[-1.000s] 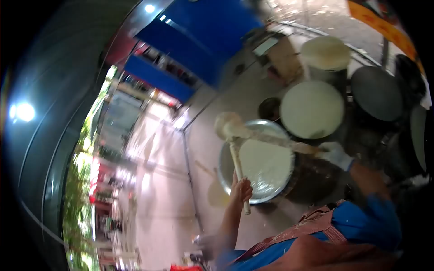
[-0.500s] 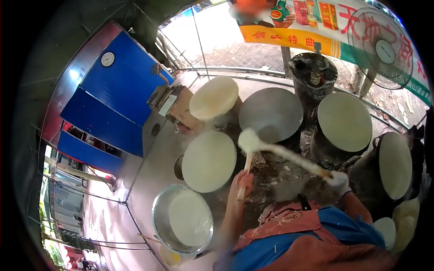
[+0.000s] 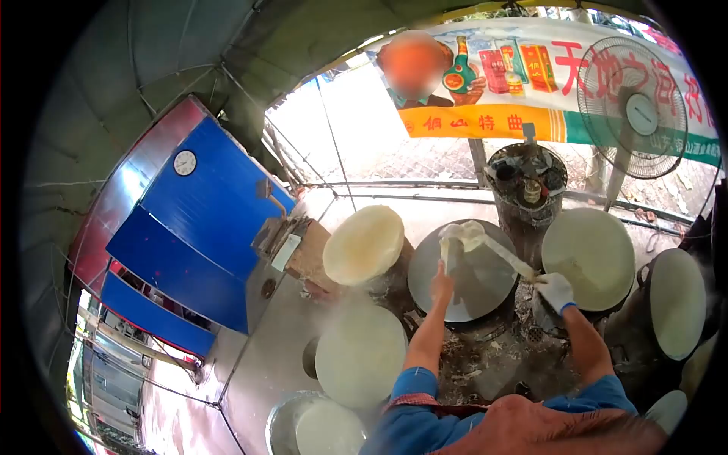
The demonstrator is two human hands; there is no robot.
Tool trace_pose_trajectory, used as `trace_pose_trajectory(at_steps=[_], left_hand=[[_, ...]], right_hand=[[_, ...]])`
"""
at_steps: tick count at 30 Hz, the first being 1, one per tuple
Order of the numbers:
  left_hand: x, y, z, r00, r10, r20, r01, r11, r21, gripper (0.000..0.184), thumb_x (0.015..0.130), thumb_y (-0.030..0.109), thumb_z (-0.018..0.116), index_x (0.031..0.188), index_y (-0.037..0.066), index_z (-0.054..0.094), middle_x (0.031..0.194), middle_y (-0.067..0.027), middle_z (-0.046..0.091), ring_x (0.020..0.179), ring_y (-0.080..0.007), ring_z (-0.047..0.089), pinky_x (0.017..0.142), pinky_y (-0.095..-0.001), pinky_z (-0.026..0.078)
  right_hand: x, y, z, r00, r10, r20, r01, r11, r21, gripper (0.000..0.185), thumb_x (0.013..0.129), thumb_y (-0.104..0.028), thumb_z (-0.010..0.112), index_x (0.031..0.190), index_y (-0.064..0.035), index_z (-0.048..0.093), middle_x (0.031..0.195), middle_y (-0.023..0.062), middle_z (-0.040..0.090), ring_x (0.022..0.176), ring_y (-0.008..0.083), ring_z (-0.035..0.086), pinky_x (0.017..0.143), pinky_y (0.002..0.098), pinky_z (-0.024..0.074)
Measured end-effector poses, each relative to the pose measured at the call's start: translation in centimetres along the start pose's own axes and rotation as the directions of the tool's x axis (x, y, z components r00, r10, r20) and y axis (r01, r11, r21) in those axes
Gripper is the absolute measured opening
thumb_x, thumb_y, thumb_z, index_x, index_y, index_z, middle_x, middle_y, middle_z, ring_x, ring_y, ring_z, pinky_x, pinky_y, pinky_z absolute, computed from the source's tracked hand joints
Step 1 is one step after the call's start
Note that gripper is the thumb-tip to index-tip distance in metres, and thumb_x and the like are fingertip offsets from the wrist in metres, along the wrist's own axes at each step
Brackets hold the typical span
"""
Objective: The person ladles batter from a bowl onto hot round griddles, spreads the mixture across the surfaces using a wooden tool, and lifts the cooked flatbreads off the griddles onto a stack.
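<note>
My bare left hand [image 3: 441,286] is wrapped round a short pale stick [image 3: 445,256] above the grey round griddle [image 3: 425,277]. In my gloved right hand [image 3: 555,291], to the right of that griddle, is the end of a longer wooden handle [image 3: 509,255]. A lump of whitish dough or batter [image 3: 464,231] hangs where the two tools meet, over the griddle's upper part. Whether the lump touches the surface, I cannot tell.
Pale-covered round griddles stand at the left [image 3: 360,356], upper left [image 3: 364,244], right [image 3: 589,259] and far right [image 3: 677,303]. A metal basin [image 3: 279,425] of batter is at lower left. Beyond are a stove drum [image 3: 528,205], a cardboard box [image 3: 307,254] and a fan [image 3: 637,114].
The view has swung right, away from the basin. Both hands, still holding the tools, have moved from above the basin to the grey griddle, with the lump now over it.
</note>
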State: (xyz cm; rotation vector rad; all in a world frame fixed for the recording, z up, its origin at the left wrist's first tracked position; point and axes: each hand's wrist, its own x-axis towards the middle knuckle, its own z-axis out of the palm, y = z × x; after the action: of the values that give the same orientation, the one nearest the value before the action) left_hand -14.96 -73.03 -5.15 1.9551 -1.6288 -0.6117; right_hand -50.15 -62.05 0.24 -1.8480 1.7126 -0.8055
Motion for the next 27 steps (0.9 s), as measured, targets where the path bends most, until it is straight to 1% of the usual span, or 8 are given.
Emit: trace_pose_trajectory(at_steps=[4, 7, 10, 12, 16, 17, 23, 27], left_hand=[[-1.5, 1.9, -2.6, 0.998, 0.05, -0.024, -0.042, 0.962, 0.271, 0.064, 0.084, 0.01, 0.049, 0.142, 0.026, 0.026, 0.088, -0.0198, 0.06, 0.077, -0.0392, 0.059, 0.066, -0.047, 0.046], [-0.4, 5.0, -5.8, 0.996, 0.06, -0.067, -0.06, 0.998, 0.011, 0.064, 0.084, 0.005, 0.048, 0.142, 0.02, 0.027, 0.107, -0.0213, 0.058, 0.089, -0.0385, 0.06, 0.074, -0.0407, 0.048], [1.4, 3.6, -10.1, 0.706, 0.457, -0.541, -0.528, 0.849, 0.027, 0.065, 0.081, 0.001, 0.048, 0.142, 0.012, 0.028, 0.129, -0.022, 0.048, 0.103, -0.0331, 0.058, 0.08, -0.0357, 0.047], [-1.0, 2.6, -13.5, 0.833, 0.374, -0.407, -0.484, 0.849, -0.211, 0.065, 0.08, 0.0, 0.048, 0.142, 0.008, 0.028, 0.135, -0.02, 0.043, 0.104, -0.0279, 0.058, 0.08, -0.0321, 0.047], [-8.5, -7.1, -10.5, 0.902, 0.402, -0.159, -0.43, 0.873, -0.229, 0.065, 0.08, -0.001, 0.05, 0.141, 0.008, 0.03, 0.137, -0.0156, 0.043, 0.1, -0.021, 0.057, 0.079, -0.0278, 0.046], [-14.1, -0.6, -14.9, 0.952, -0.187, 0.243, 0.254, 0.926, -0.28, 0.063, 0.08, -0.001, 0.05, 0.14, 0.005, 0.031, 0.132, -0.0132, 0.047, 0.086, -0.0191, 0.057, 0.07, -0.0238, 0.047], [-24.4, -17.6, -8.0, 0.943, -0.286, 0.172, 0.331, 0.736, -0.59, 0.067, 0.071, -0.006, 0.052, 0.136, -0.001, 0.036, 0.135, -0.0141, 0.043, 0.11, -0.0218, 0.05, 0.084, -0.0294, 0.045], [-27.0, -17.2, -9.2, 0.999, 0.0, -0.04, -0.019, 0.883, -0.469, 0.068, 0.07, -0.006, 0.05, 0.137, 0.002, 0.037, 0.133, -0.0145, 0.046, 0.105, -0.0204, 0.053, 0.082, -0.0274, 0.045]], right_hand=[[1.3, -4.9, 4.1, 0.923, 0.383, 0.044, -0.255, 0.522, 0.814, 0.031, 0.075, -0.017, 0.068, 0.1, -0.0001, 0.066, 0.077, 0.0058, 0.067, 0.069, 0.0135, 0.059, 0.063, 0.035, 0.045], [3.7, -2.3, 7.8, 0.993, 0.036, -0.111, -0.064, 0.965, -0.254, 0.029, 0.081, -0.032, 0.059, 0.096, -0.0089, 0.068, 0.082, 0.0127, 0.067, 0.076, 0.0299, 0.063, 0.069, 0.04, 0.0473], [5.5, 0.0, 7.8, 0.985, 0.175, -0.001, -0.172, 0.972, 0.16, 0.03, 0.082, -0.029, 0.056, 0.098, -0.0081, 0.068, 0.087, 0.014, 0.068, 0.08, 0.0267, 0.065, 0.074, 0.0367, 0.049], [5.7, -2.4, 11.3, 0.949, 0.313, 0.041, -0.238, 0.623, 0.746, 0.034, 0.078, -0.025, 0.06, 0.099, 0.0006, 0.067, 0.09, 0.016, 0.068, 0.081, 0.0214, 0.066, 0.076, 0.0325, 0.0481], [9.2, -9.8, 10.0, 0.987, 0.145, 0.072, -0.148, 0.989, 0.028, 0.033, 0.077, -0.036, 0.057, 0.085, -0.0057, 0.067, 0.085, 0.0207, 0.063, 0.079, 0.0371, 0.062, 0.071, 0.0443, 0.0476], [8.4, -10.1, 7.5, 0.994, 0.112, -0.011, -0.113, 0.989, -0.093, 0.03, 0.077, -0.036, 0.057, 0.085, -0.0086, 0.067, 0.084, 0.017, 0.064, 0.077, 0.0341, 0.063, 0.07, 0.0442, 0.0485], [3.3, -7.0, 13.5, 0.917, 0.399, 0.007, -0.346, 0.784, 0.516, 0.044, 0.069, -0.044, 0.064, 0.099, -0.0127, 0.07, 0.097, 0.0135, 0.068, 0.094, 0.0267, 0.062, 0.09, 0.0328, 0.043], [2.4, -12.8, 3.0, 0.941, 0.328, 0.084, -0.329, 0.944, -0.005, 0.035, 0.07, -0.033, 0.065, 0.095, -0.0086, 0.07, 0.088, 0.0145, 0.068, 0.085, 0.0248, 0.063, 0.083, 0.0338, 0.0468]])
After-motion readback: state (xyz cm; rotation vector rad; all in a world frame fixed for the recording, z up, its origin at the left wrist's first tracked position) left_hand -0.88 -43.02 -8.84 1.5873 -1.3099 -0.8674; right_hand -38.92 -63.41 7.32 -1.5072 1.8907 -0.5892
